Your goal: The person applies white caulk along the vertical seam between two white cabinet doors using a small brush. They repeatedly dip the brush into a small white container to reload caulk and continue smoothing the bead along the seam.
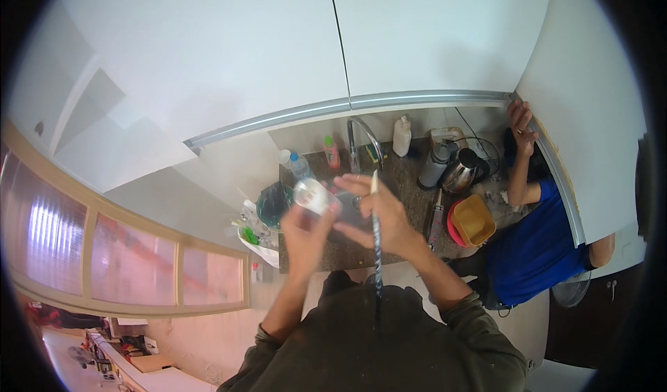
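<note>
My left hand (309, 232) is raised over the sink counter, closed on a small clear cylindrical container (311, 195) with white inside, its end turned up toward me. Just right of it, my right hand (382, 222) has its fingers stretched out and apart, close to the container; I see nothing held in it, and whether it touches the container is unclear. Both hands are slightly blurred. A long patterned cord (377, 253) hangs in front of my right hand. Behind my hands stands a curved steel faucet (368, 131), with a dark sink partly hidden below.
White cabinets (438, 30) overhang the granite counter (410, 183), which holds bottles (332, 152), kettles (458, 173), a yellow container (474, 222), a caulk tube (436, 222) and a green bowl (269, 206). A person in blue (528, 246) leans right, hand on the cabinet edge. A frosted-pane frame (132, 253) stands left.
</note>
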Motion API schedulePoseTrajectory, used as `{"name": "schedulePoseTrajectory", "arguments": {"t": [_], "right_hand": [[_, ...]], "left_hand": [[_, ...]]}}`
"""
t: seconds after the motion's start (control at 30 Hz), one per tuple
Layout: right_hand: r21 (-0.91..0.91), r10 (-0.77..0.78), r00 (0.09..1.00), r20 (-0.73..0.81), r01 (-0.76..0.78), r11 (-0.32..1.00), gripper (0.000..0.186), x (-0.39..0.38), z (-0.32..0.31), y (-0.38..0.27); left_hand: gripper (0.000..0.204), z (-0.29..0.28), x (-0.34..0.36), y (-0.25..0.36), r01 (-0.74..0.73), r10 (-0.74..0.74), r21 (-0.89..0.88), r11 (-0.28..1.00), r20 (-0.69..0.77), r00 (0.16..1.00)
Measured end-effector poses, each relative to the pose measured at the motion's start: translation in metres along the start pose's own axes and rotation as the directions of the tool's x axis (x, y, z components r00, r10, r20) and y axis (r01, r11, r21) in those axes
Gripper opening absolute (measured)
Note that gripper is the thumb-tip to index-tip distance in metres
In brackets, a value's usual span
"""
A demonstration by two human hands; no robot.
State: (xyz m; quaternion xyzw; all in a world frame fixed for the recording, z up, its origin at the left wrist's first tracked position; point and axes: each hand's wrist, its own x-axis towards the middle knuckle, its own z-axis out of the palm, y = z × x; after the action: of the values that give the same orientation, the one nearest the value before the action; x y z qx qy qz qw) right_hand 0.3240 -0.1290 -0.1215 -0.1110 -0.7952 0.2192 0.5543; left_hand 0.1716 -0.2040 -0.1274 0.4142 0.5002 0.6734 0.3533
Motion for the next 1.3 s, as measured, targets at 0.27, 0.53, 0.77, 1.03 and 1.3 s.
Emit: {"name": "schedulePoseTrajectory", "arguments": {"t": [0.27, 0.53, 0.77, 1.03, 1.3], "right_hand": [[-0.189, -0.102, 0.992, 0.078, 0.115, 0.975, 0.024, 0.05, -0.075, 0.045], [-0.176, -0.176, 0.984, 0.032, 0.179, 0.968, 0.032, 0.093, -0.075, 0.104], [-0.274, -0.401, 0.913, 0.083, 0.407, 0.871, 0.031, 0.128, -0.076, 0.127], [-0.261, -0.412, 0.903, 0.122, 0.43, 0.864, 0.031, 0.131, -0.073, 0.141], [-0.262, -0.461, 0.863, 0.209, 0.503, 0.824, 0.028, 0.134, -0.071, 0.149]], "left_hand": [[0.036, -0.03, 0.121, 0.054, -0.568, 0.629, 0.441, 0.695, 0.01, 0.777], [0.042, -0.02, 0.23, 0.031, -0.863, 0.945, 0.451, 0.229, 0.108, 0.307], [0.045, -0.014, 0.251, 0.017, -0.854, 0.94, 0.404, 0.329, -0.05, 0.339], [0.045, -0.017, 0.265, 0.019, -0.877, 0.993, 0.471, 0.093, 0.019, 0.115], [0.046, -0.022, 0.259, 0.014, -0.846, 0.972, 0.5, 0.188, 0.032, 0.234]]}}
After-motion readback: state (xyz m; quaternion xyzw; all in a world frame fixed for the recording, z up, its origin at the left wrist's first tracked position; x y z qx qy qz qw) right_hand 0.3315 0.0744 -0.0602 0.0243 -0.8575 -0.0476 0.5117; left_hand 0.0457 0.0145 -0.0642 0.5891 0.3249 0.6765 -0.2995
